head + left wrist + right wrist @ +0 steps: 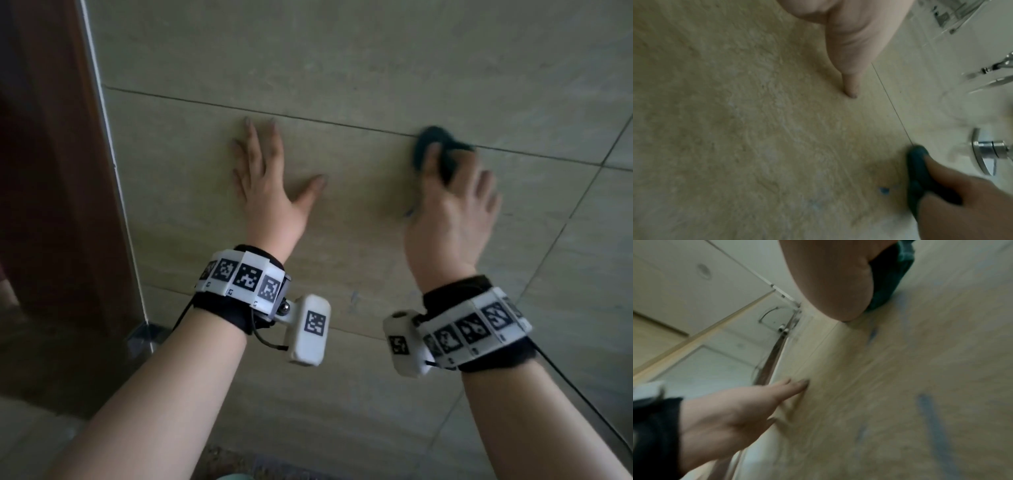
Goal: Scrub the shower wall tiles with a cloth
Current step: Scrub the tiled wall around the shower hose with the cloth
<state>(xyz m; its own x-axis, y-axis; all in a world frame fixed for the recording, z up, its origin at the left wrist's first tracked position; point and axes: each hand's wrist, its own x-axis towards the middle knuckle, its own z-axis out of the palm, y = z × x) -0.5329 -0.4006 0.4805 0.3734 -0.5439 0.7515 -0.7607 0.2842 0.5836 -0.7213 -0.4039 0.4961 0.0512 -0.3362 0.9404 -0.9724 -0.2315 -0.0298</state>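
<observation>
Beige stone-look wall tiles (342, 61) fill the head view, crossed by thin dark grout lines. My left hand (265, 178) lies flat on the wall with fingers spread and straight, holding nothing. To its right, my right hand (452, 202) grips a dark teal cloth (433, 144) and presses it against the tile just below a grout line; the hand and cloth are motion-blurred. The left wrist view shows the cloth (918, 175) under the right hand's fingers. The right wrist view shows the cloth (892, 277) bunched under the palm. Blue smears (929, 412) mark the tile.
A dark brown door frame (51, 171) and a pale vertical strip (113, 164) border the wall on the left. Chrome shower fittings (986, 151) stick out of the wall to the right of the cloth. A metal hinge and rail (785, 331) run along the wall's left edge.
</observation>
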